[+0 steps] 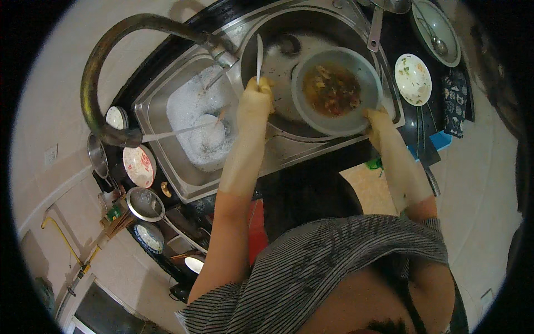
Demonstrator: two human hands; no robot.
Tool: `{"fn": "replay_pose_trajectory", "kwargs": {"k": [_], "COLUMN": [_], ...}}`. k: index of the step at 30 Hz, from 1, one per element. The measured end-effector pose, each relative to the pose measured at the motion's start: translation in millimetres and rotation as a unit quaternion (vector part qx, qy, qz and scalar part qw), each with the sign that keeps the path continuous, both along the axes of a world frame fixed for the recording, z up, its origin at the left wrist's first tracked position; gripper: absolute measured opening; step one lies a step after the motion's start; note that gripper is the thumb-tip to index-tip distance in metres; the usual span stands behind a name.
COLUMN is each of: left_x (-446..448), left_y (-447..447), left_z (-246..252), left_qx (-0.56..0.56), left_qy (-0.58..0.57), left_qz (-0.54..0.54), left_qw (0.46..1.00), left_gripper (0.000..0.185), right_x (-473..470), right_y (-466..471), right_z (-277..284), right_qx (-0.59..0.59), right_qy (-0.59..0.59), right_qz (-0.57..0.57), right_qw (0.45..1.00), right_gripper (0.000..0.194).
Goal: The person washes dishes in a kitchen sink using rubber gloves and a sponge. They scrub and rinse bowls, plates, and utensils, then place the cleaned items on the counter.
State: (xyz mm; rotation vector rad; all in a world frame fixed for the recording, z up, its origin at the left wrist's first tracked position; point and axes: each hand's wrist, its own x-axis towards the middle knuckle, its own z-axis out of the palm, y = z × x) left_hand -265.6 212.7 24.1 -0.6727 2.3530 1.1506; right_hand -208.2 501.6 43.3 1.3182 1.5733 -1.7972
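Observation:
My left hand (pixel 257 97), in a long pale rubber glove, grips a thin white piece of tableware (pixel 259 56) seen edge-on; whether it is a plate or a utensil I cannot tell. Over the right side of the round sink basin (pixel 277 69) is a grey-green bowl (pixel 306 106) of brownish liquid and food scraps (pixel 331 89). My right hand (pixel 376 125), gloved likewise, holds that bowl by its near right rim. To the left, the rectangular sink basin (pixel 160 106) contains foamy water (pixel 183 104) with a white bowl (pixel 208 130) partly under the suds.
A curved faucet (pixel 89 75) arches over the rectangular basin. On the right counter lie a soiled white bowl (pixel 413 77), a large dish with a ladle (pixel 452 50) and a patterned cloth (pixel 454 104). A red-marked bowl (pixel 139 167) and a strainer (pixel 144 204) are at left.

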Motion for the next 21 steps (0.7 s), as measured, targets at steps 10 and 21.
{"fn": "replay_pose_trajectory", "kwargs": {"k": [10, 21], "left_x": [-24.5, -92.3], "left_y": [4.5, 61.7], "left_z": [-14.2, -165.1], "left_qx": [-0.061, -0.062], "left_qy": [0.098, 0.154], "left_qz": [-0.059, -0.411], "left_qw": [0.992, 0.897], "left_gripper": [0.031, 0.044], "right_x": [-14.9, 37.4], "right_y": [-11.8, 10.9], "right_z": [-44.6, 37.9], "right_qx": [-0.067, 0.036], "right_qy": [-0.019, -0.015], "right_qz": [-0.065, -0.043], "right_qw": [0.995, 0.998], "right_gripper": [0.046, 0.053]}}
